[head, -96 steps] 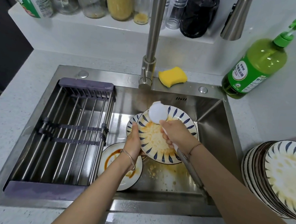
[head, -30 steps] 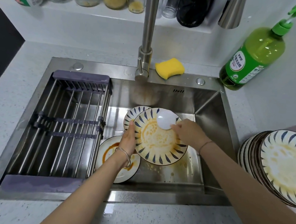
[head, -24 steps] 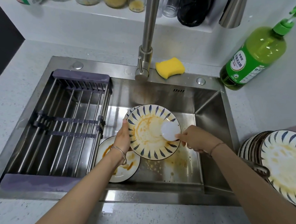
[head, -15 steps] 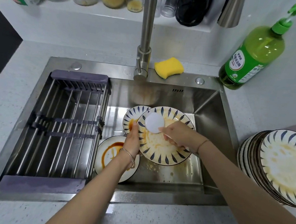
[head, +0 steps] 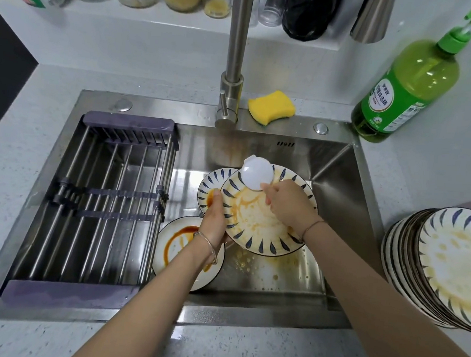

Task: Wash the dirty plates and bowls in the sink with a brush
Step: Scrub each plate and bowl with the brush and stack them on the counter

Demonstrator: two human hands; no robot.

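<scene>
Moved to the far rim of the plate (head: 253,221), the brush (head: 256,174) is gripped by the right hand (head: 287,206), the plate is clasped in the sink (head: 339,168) by the left hand (head: 214,218), and firm overlapping strokes are advised.

A: We see the large plate (head: 249,220) as cream, with dark blue dashes round its rim and orange-yellow smears across the middle.
B: We agree. The small plate (head: 209,182) behind it has the same blue dashes, plus an orange stain.
A: We find the plain plate (head: 161,262) white, with a thin dark rim and a brown-orange ring of sauce.
B: We note a white brush (head: 256,172) head and a yellow sponge (head: 271,107).
A: We see the bottle (head: 408,78) as see-through yellow-green, with a bright green pump and a green and white label.
B: We call the sink (head: 339,179) silver-grey, spotted with orange drops. The rack (head: 127,122) has steel bars and dull purple ends.
A: We see blue dashes and yellow smears again on the stack of plates (head: 455,263), and a white counter (head: 24,138) with grey speckles.
</scene>
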